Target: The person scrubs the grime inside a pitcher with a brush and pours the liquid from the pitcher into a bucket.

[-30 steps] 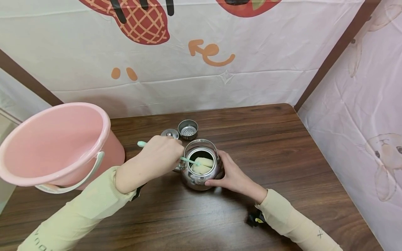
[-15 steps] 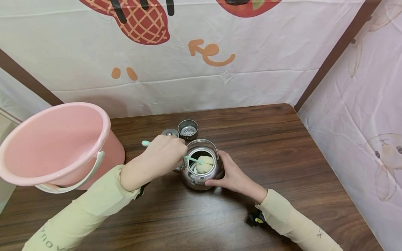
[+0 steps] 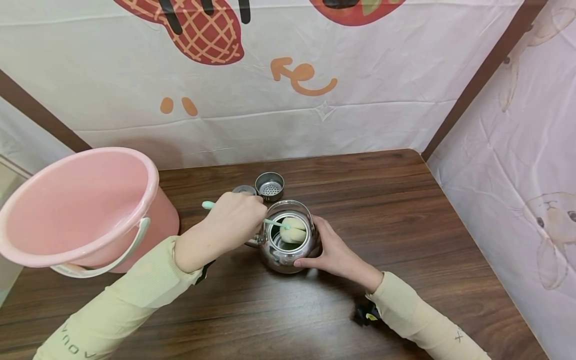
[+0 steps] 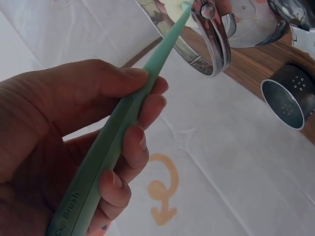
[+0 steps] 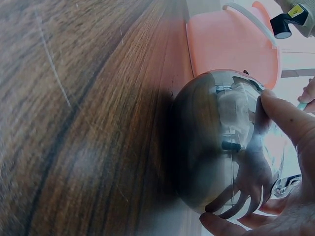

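My left hand [image 3: 236, 217] grips the green handle of a cup brush [image 4: 115, 132], its fingers and thumb curled round it. The brush's pale sponge head [image 3: 292, 231] is inside the mouth of a shiny metal teapot [image 3: 284, 260] on the table. From the right, my right hand [image 3: 330, 247] holds the teapot's round side, thumb at the front and fingers behind. In the right wrist view the thumb and fingertips press on the polished body. The teapot's wire handle [image 3: 291, 202] stands up at the back of the opening. The spout is partly hidden by my left hand.
Behind the teapot, a perforated metal strainer [image 3: 270, 187] stands on the wooden table [image 3: 405, 210]. Beside it lies a round lid [image 3: 244, 189], partly hidden by my left hand. A large pink bucket [image 3: 164, 207] with a white handle occupies the left side. Printed cloth [image 3: 382, 115] hangs behind.
The sponge head has shifted about inside the teapot, now turned more upright and toward the back. My left hand moved slightly right with the brush. The right hand and teapot stay in place.
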{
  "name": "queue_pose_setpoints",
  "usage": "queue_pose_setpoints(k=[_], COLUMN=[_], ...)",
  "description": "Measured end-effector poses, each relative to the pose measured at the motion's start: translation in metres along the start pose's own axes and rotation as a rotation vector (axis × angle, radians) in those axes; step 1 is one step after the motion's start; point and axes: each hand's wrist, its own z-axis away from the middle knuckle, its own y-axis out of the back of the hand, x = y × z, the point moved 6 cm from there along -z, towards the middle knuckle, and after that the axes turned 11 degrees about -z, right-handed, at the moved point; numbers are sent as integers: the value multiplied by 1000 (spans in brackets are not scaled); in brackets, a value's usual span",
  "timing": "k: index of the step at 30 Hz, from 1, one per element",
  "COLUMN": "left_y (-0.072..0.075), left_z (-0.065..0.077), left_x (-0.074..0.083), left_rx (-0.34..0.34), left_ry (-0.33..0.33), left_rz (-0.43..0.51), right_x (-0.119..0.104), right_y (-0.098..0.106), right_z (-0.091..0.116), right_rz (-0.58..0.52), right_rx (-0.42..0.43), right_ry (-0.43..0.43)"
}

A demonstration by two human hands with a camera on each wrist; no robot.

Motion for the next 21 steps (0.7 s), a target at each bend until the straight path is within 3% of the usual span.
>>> queue_pose_setpoints(k=[11,21], left_y=[2,11], left_z=[2,5], left_x=[2,6], left_rx=[-1,-71], left_ry=[40,70], left_rz=[-30,-60], right_x=[-2,-1], right_y=[0,0], right_z=[1,1], right_rz=[-8,-8], right_rx=[8,10], right_ry=[23,31])
